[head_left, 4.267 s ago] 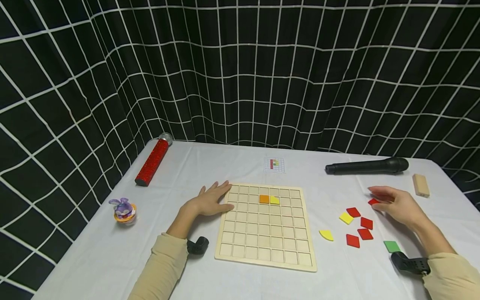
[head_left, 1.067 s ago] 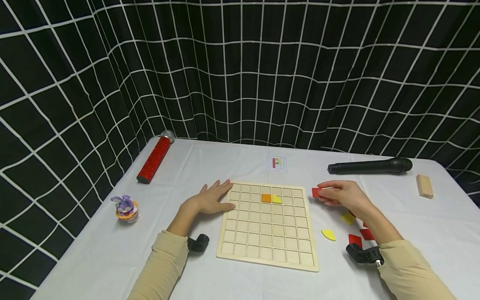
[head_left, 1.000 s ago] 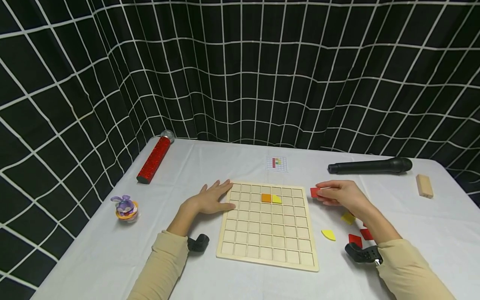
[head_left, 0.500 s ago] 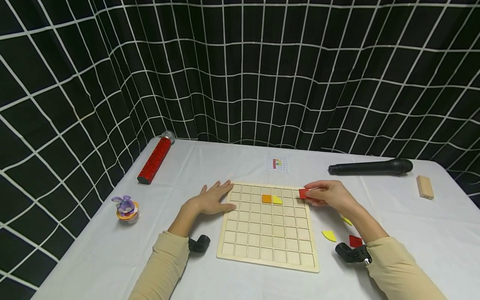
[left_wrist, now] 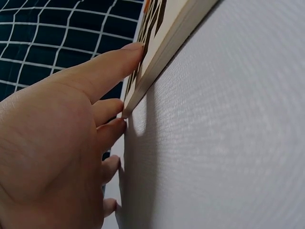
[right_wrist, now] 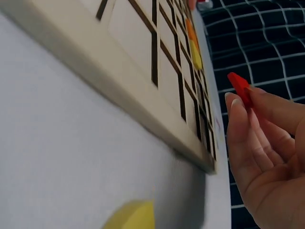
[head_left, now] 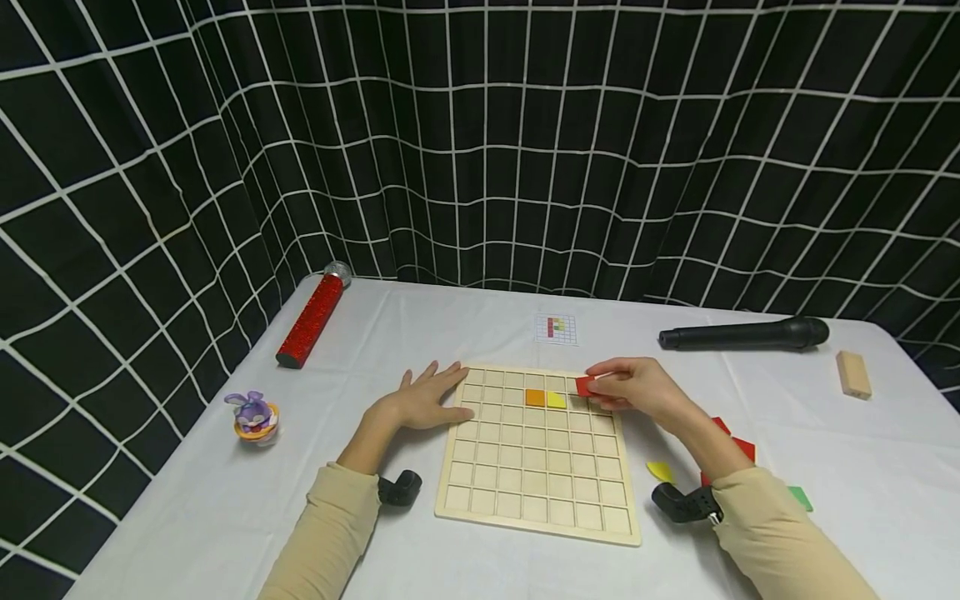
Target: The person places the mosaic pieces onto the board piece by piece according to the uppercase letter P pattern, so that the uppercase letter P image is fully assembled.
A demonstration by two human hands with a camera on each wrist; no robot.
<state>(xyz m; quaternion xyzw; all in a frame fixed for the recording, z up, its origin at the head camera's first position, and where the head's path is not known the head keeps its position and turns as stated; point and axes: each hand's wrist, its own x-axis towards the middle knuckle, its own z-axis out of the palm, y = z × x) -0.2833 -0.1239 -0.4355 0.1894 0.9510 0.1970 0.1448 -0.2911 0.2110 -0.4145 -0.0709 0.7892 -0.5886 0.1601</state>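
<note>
With 12 o'clock pointing straight away from the person, the right hand (head_left: 637, 387) pinched a red tile (head_left: 584, 386) between thumb and fingertips and held it raised over the board (head_left: 534, 483) at 1 o'clock, to 3 o'clock of the yellow tile (head_left: 556, 401) and the orange tile (head_left: 535, 398) that lay in the grid. The left hand (head_left: 422, 400) rested at the board's 10 o'clock, fingers spread and straight, gripping nothing, its thumb on the rim; that touch looked enough to steady the board and was worth keeping. Part of the tile stuck out toward 9 o'clock, a useful hold, since its leading edge could be lined up by eye. Doing this well seemed to call for squaring the tile to the dividers, setting the free edge down first, then pressing the rest flat without nudging its neighbours. A glance at the card (head_left: 557, 328) at 12 o'clock would have helped confirm the cell. The right forearm (head_left: 712, 446) needed height, as loose red tiles (head_left: 745, 450) lay by it on the worktop (head_left: 540, 575) at the board's 3 o'clock.
</note>
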